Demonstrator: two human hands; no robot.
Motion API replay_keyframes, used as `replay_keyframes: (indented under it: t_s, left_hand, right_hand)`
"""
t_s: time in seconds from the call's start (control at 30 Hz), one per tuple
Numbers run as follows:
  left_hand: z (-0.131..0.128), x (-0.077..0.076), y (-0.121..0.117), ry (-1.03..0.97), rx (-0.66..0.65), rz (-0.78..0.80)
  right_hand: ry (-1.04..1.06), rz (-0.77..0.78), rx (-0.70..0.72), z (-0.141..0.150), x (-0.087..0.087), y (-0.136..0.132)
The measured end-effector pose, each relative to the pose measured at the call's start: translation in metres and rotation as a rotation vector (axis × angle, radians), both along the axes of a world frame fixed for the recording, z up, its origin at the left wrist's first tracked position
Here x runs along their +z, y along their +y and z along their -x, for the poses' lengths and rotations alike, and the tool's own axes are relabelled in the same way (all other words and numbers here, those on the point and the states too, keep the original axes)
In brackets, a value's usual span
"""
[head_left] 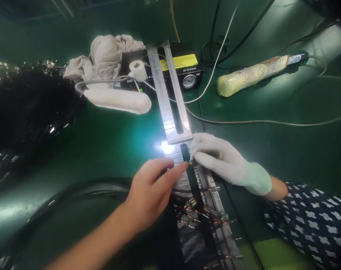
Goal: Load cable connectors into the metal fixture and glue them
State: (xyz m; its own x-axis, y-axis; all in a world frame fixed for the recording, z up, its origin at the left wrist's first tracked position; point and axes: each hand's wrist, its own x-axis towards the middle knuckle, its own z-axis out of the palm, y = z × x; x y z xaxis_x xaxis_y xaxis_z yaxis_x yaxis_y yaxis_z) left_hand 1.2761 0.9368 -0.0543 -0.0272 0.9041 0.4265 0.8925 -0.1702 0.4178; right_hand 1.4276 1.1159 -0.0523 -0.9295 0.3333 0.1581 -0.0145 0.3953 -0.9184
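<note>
My left hand (pixel 150 191), bare, reaches over a long slotted metal fixture (pixel 184 182) with its fingers bent and its thumb and forefinger pointing right. Their tips meet the gloved fingers of my right hand (pixel 221 155). Between the two hands a small metal connector (pixel 191 162) shows, pinched by the right fingertips and mostly covered. Whatever the left fingers hold is hidden. Just beyond, a slotted metal bar (pixel 173 93) ends above a bright light (pixel 167 147). Nearer to me, several small metal connectors with coppery wire ends (pixel 190 203) lie across the fixture.
A black box with a gauge (pixel 189 81) stands behind the bar. To its left are a crumpled white cloth (pixel 104 54) and a white rounded object (pixel 118 99). A tape-wrapped tool (pixel 251 77) lies right. Black cables (pixel 83 185) curve at left; a grey cord (pixel 257 122) crosses the green table.
</note>
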Motion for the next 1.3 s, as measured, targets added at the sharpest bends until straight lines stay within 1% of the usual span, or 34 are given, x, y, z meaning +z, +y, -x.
replay_keyframes:
  t_s: [0.13, 0.27, 0.33, 0.4, 0.47, 0.53, 0.6, 0.67, 0.8, 0.97, 1.13, 1.3]
  left_hand:
    - [0.001, -0.001, 0.004, 0.096, -0.017, -0.024]
    - [0.0, 0.0, 0.006, 0.161, -0.036, -0.003]
    - [0.002, -0.001, 0.005, 0.12, -0.032, 0.007]
    - [0.007, -0.002, 0.004, 0.005, 0.003, 0.041]
    - [0.014, -0.002, 0.004, -0.111, 0.059, 0.099]
    - [0.022, -0.002, 0.006, -0.155, 0.093, 0.139]
    - [0.027, 0.0, 0.009, -0.127, 0.093, 0.146]
    - [0.029, 0.001, 0.012, -0.072, 0.083, 0.136]
    - [0.026, -0.001, 0.016, 0.039, 0.069, 0.103]
    - [0.027, -0.005, 0.016, 0.092, 0.051, 0.102]
    - [0.035, 0.0, 0.02, 0.19, 0.0, 0.1]
    - [0.04, 0.001, 0.023, 0.18, -0.053, 0.095]
  right_hand:
    - [0.001, -0.005, 0.019, -0.002, -0.003, 0.001]
    - [0.008, -0.023, 0.032, -0.002, -0.003, 0.0]
    - [0.009, -0.039, 0.025, -0.001, -0.003, -0.001]
    - [0.0, -0.082, -0.013, -0.001, -0.003, 0.0]
    - [-0.006, -0.178, -0.08, -0.001, -0.003, 0.005]
    - [0.011, -0.235, -0.167, -0.002, -0.004, 0.013]
    - [0.024, -0.211, -0.25, -0.005, -0.006, 0.022]
    - [0.007, -0.169, -0.284, -0.006, -0.008, 0.028]
    - [-0.023, -0.19, -0.25, -0.006, -0.009, 0.03]
    - [-0.03, -0.202, -0.254, -0.005, -0.009, 0.027]
    - [-0.034, -0.205, -0.257, -0.005, -0.009, 0.028]
    - [-0.026, -0.266, -0.241, -0.01, -0.009, 0.026]
